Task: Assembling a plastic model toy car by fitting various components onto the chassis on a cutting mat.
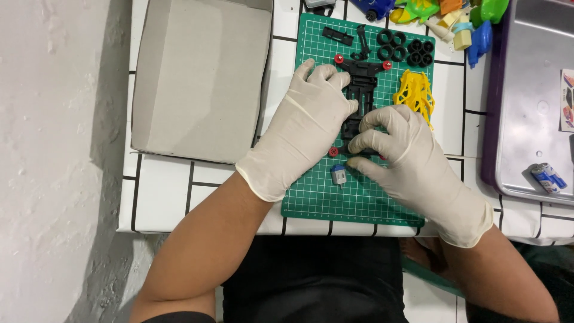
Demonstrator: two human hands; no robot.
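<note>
The black toy-car chassis [360,98] lay on the green cutting mat [317,197] near the bench's far edge, long axis running away from the person. The left hand [305,122] pressed flat beside it; the right hand [400,146] curled, fingertips gripping its near end, beside a small motor [339,175].

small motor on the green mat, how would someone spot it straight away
Find the green cutting mat on the white tiled table. Near its lower middle, just below the black toy-car chassis, lies the small silver-and-blue motor, beside the right hand. It is the only metallic cylinder on the mat; nearby parts are black, red or yellow plastic.
</note>
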